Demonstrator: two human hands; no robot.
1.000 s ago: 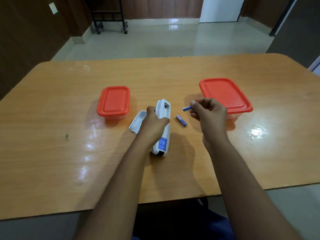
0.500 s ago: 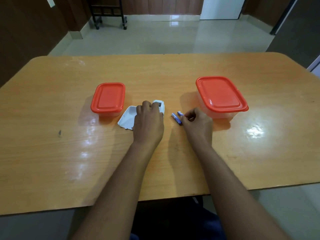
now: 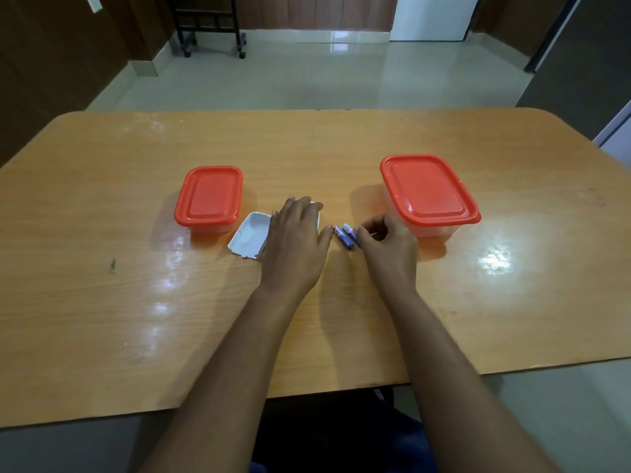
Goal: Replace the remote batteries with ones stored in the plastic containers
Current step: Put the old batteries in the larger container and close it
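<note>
our left hand (image 3: 293, 244) lay flat over the remote (image 3: 316, 209), our right hand (image 3: 387, 245) loosely curled, empty, beside two batteries (image 3: 346, 235) that could roll toward the desk's near edge.

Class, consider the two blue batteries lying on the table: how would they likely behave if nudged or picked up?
The two blue batteries are small cylinders lying on their sides, so they would probably roll on the glossy table. Being thin, they likely need a fingertip pinch.
</note>
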